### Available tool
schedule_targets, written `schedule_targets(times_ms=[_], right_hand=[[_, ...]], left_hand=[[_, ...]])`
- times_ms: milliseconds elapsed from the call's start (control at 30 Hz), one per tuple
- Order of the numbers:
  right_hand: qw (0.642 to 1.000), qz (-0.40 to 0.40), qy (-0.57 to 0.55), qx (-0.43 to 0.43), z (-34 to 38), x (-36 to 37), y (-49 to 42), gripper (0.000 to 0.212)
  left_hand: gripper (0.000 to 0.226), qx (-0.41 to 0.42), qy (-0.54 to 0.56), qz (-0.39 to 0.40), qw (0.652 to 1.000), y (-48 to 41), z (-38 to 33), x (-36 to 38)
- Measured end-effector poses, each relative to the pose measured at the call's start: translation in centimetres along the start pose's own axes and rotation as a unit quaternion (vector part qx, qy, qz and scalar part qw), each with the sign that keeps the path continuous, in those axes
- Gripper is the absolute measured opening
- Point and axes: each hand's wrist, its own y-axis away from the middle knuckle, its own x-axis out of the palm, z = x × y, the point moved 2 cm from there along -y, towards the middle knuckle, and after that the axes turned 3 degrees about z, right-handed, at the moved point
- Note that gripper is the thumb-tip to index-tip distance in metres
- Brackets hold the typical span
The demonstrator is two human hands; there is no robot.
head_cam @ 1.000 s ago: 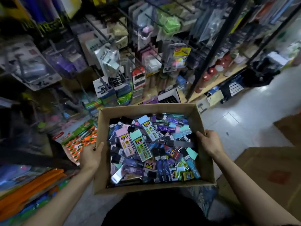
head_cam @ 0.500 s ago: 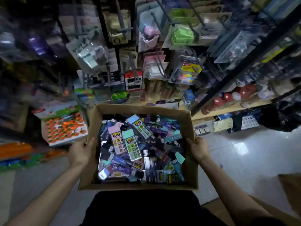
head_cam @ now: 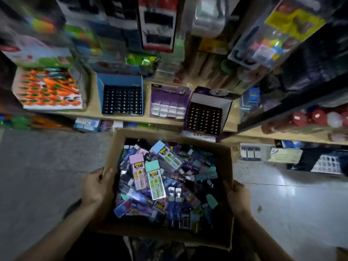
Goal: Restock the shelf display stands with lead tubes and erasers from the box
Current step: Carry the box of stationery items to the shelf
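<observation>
Box [head_cam: 169, 135] heaped with lead tubes [head_cam: 156, 178] is held low before the shelf [head_cam: 92, 110], left hand [head_cam: 98, 187] and right hand [head_cam: 238, 196] each clasping a side wall. Step: bringing stock to the stands, nothing picked out yet. Next move likely needs the box set down and one hand freed to slot tubes into the blue stand [head_cam: 121, 98] or purple stand [head_cam: 204, 117]

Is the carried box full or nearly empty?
Full: the box is heaped with lead tubes and other small packs, none of its floor showing. The left hand and right hand grip its sides.
</observation>
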Motion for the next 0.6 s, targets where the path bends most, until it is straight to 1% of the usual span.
schedule_targets(times_ms=[67, 133, 233, 367, 467, 600], right_hand=[[1.000, 0.007, -0.002, 0.011, -2.6, 3.3, -2.4, 0.024], [1.000, 0.008, -0.008, 0.015, -5.3, 6.8, -5.3, 0.026], [1.000, 0.005, -0.015, 0.007, -8.6, 11.7, -10.0, 0.027], [0.999, 0.005, -0.033, -0.019, -11.4, 16.7, -16.2, 0.025], [0.999, -0.013, -0.008, -0.045, -12.8, 19.4, -20.6, 0.031], [0.996, -0.045, 0.021, -0.078, -14.6, 22.6, -24.9, 0.033]], left_hand=[[0.040, -0.026, 0.028, 0.037, 0.999, -2.9, 4.6, 2.6], [0.045, -0.032, 0.043, 0.042, 0.998, -5.9, 8.4, 5.1], [0.046, -0.012, 0.030, 0.034, 0.999, -9.3, 11.2, 9.0], [0.037, 0.001, 0.089, 0.016, 0.996, -12.6, 13.5, 14.3], [0.037, 0.023, 0.082, 0.000, 0.996, -15.6, 16.3, 17.9], [0.038, 0.030, 0.084, -0.015, 0.996, -18.3, 20.2, 22.1]])
